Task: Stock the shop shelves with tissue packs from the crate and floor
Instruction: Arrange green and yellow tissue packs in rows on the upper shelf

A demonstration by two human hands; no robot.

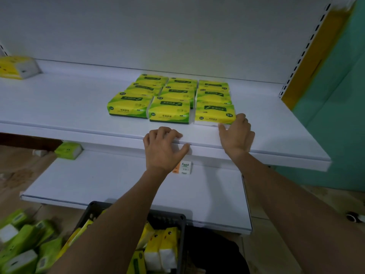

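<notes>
Your right hand (236,133) holds the front-right tissue pack (214,113) on the upper shelf (79,107). Its fingers (241,118) curl round the pack's right end. The pack lies just ahead, with its long axis parallel to the shelf edge. Your left hand (161,149), farther away, grips that edge and holds no pack.

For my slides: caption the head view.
Right hand holds front-right tissue pack on upper shelf; left hand rests on its edge.
</notes>
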